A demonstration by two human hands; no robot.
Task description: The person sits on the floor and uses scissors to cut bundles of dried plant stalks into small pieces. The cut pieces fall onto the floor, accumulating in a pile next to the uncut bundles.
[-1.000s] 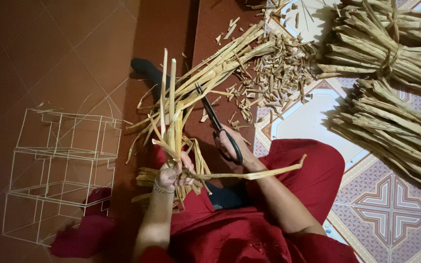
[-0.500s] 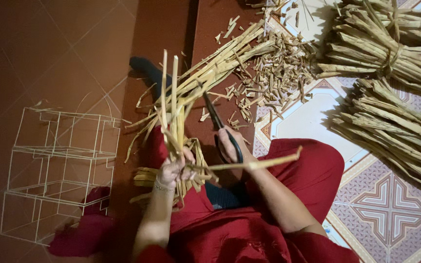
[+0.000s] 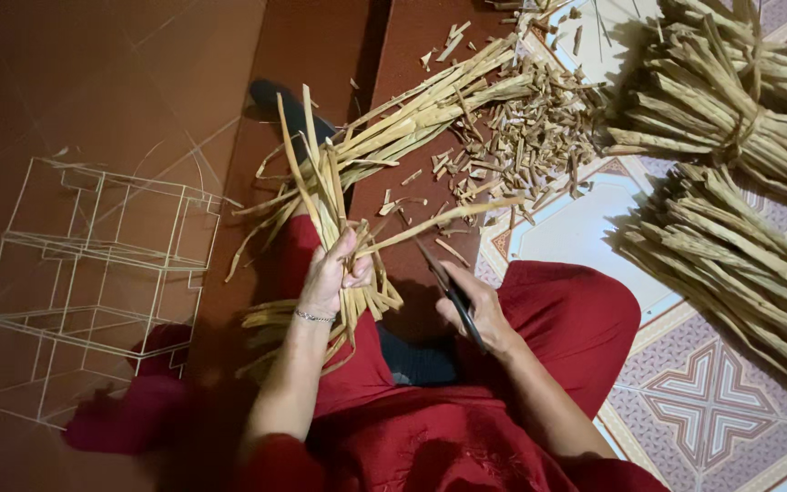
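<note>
Dry pale-yellow fibre strips (image 3: 325, 214) look light, stiff yet brittle; my left hand (image 3: 334, 273) is closed around the bunch at its middle. Just right of it, my right hand (image 3: 471, 310) grips black scissors (image 3: 448, 287).

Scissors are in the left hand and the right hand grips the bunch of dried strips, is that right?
No, the sides are swapped. The head view shows the scissors in the right hand, while the left hand grips the bunch of dried strips.
</note>
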